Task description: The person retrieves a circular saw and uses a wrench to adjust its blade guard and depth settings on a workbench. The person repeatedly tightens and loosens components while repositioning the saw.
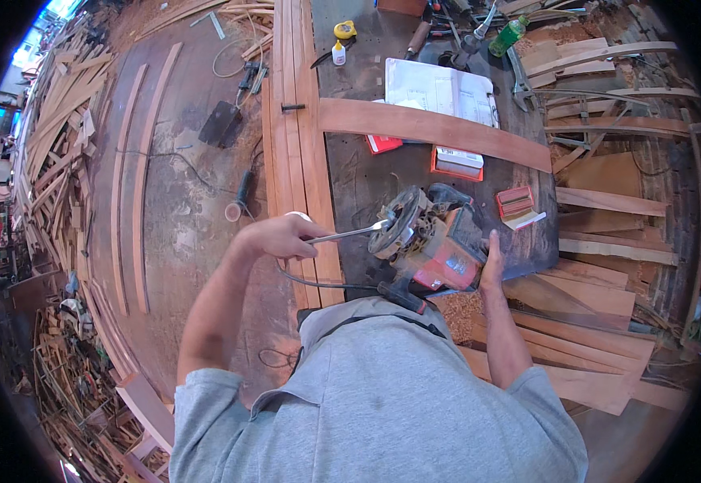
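Observation:
A red and black router (447, 253) lies tipped on its side over the dark bench top, close to my body. Its round base (403, 221) faces left. My right hand (491, 264) is pressed to the router's right side, gripping its body. In my closed left hand (282, 238) is a metal wrench (342, 236). The wrench's far end reaches the router's base opening; whether it sits on a nut there I cannot make out. A dark cord (326, 284) runs left from beside the router, under my left wrist.
A curved wooden board (439, 132) crosses the bench beyond the router, near papers (439, 87), a red box (457, 163) and an opened red case (515, 203). Long wood strips (292, 153) lie left. Farther back are a tape measure (345, 30), glue bottle (338, 55) and green bottle (508, 37).

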